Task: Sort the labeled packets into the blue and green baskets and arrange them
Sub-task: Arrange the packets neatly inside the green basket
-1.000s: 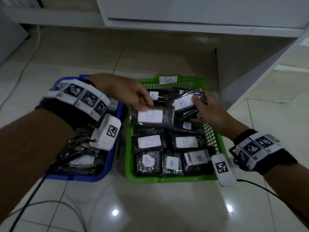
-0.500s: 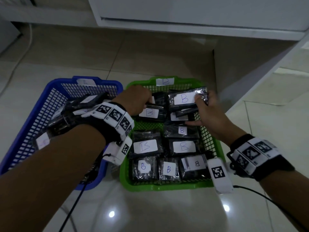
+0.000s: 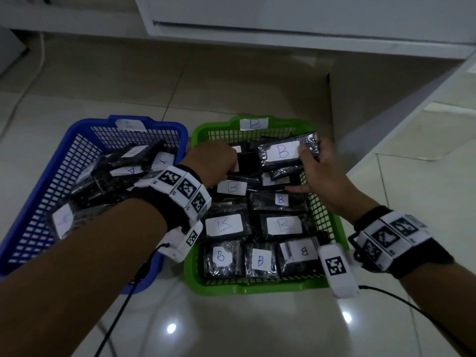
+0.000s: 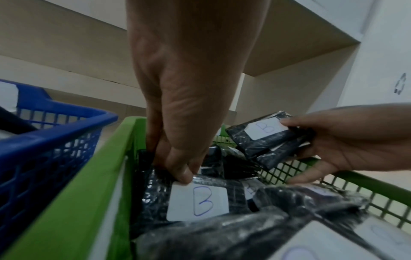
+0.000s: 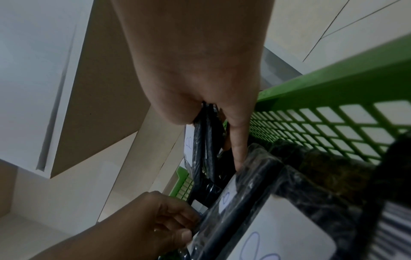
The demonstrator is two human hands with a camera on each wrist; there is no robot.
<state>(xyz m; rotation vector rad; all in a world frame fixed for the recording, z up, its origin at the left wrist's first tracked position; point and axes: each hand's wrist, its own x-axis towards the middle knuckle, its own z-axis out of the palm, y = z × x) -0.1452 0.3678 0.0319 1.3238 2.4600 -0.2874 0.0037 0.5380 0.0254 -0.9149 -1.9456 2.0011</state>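
Observation:
The green basket (image 3: pixel 260 286) holds several black packets with white B labels, laid in rows. My left hand (image 3: pixel 213 161) reaches into its far left part and pinches the far edge of a B packet (image 3: pixel 233 188) lying there; the left wrist view shows these fingertips (image 4: pixel 180 174) on that packet (image 4: pixel 200 200). My right hand (image 3: pixel 311 171) holds a small stack of B packets (image 3: pixel 286 153) lifted above the far right corner, thumb on the top label. The blue basket (image 3: pixel 31 202) to the left carries a loose pile of A packets (image 3: pixel 128 171).
Both baskets stand side by side on a glossy tiled floor (image 3: pixel 257 331). A white cabinet (image 3: pixel 283 19) runs along the back, and a white wall panel (image 3: pixel 386 112) rises close to the green basket's right side. Cables (image 3: pixel 123 305) trail from both wrists.
My left hand carried its B packet from above the middle row to the far left of the green basket and lowered it. My right hand kept its B stack raised, shifting slightly back.

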